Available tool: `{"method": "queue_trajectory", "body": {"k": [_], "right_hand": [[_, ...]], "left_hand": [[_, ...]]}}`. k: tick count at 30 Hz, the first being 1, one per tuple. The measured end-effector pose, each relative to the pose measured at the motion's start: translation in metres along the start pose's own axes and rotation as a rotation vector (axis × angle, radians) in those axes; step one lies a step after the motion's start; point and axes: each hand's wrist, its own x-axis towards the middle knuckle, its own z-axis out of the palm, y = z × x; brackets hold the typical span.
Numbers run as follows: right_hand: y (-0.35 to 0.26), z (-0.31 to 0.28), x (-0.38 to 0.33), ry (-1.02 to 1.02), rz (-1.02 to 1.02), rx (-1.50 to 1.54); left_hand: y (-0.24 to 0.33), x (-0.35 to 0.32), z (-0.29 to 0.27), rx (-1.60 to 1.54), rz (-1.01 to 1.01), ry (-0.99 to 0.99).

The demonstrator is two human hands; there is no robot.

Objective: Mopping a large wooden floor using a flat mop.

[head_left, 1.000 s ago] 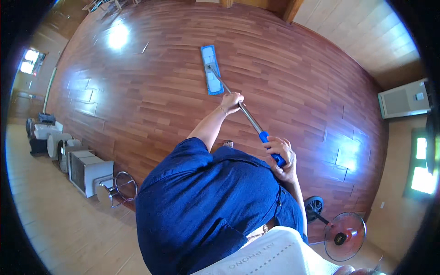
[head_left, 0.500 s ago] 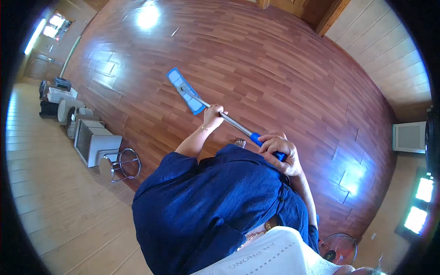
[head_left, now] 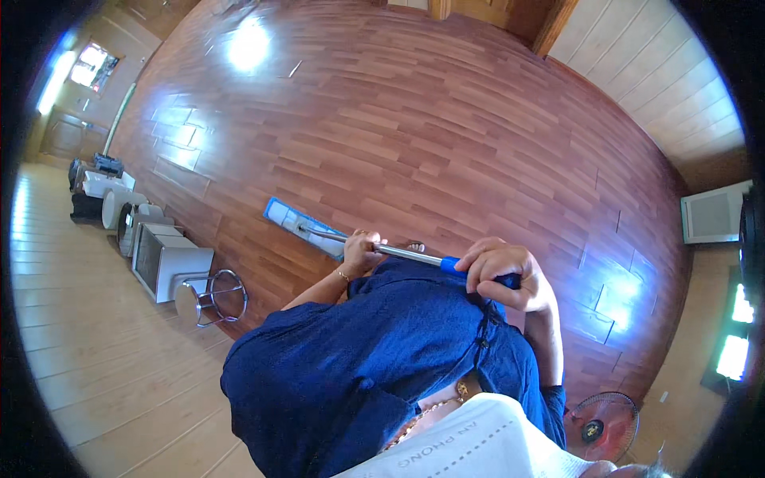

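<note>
Here's the left hand [head_left: 362, 251], fingers curled tight around the silver metal pole [head_left: 410, 254] of the flat mop. Over on the right, the right hand [head_left: 506, 272] wraps the blue plastic grip [head_left: 453, 264], fingers closed over its top, thumb beneath. The long, pale-blue rectangular mop head [head_left: 291, 220] lies beyond the left fingers, out to their left, against the reddish-brown wood-plank floor [head_left: 446, 143]; whether it sits fully flat is hard to tell.

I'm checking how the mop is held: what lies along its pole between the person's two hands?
In the head view, from left hand to right hand: bare silver pole, then the near end of the blue grip.
</note>
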Motion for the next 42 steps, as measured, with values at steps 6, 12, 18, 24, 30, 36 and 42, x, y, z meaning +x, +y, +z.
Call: {"method": "queue_trajectory", "body": {"k": [6, 12, 18, 24, 30, 36, 42], "right_hand": [[-0.054, -0.007, -0.049, 0.071, -0.099, -0.145], [-0.100, -0.002, -0.123, 0.225, -0.177, -0.357], [-0.133, 0.024, -0.211, 0.536, -0.108, -0.584], [-0.179, 0.051, -0.292, 0.734, 0.119, -0.804], [-0.214, 0.106, -0.323, 0.908, 0.199, -1.020], [-0.233, 0.169, -0.316, 1.027, 0.351, -1.192], [-0.245, 0.199, -0.306, 1.098, 0.541, -1.144]], "left_hand": [[0.070, 0.019, 0.005, -0.085, 0.227, -0.051], [0.145, 0.046, 0.043, -0.183, 0.472, -0.206], [0.226, 0.063, 0.115, -0.246, 0.743, -0.450], [0.328, 0.049, 0.195, -0.336, 0.987, -0.616], [0.404, 0.008, 0.250, -0.383, 1.190, -0.919], [0.469, -0.044, 0.242, -0.359, 1.320, -1.246], [0.502, -0.074, 0.255, -0.276, 1.606, -1.500]]}}
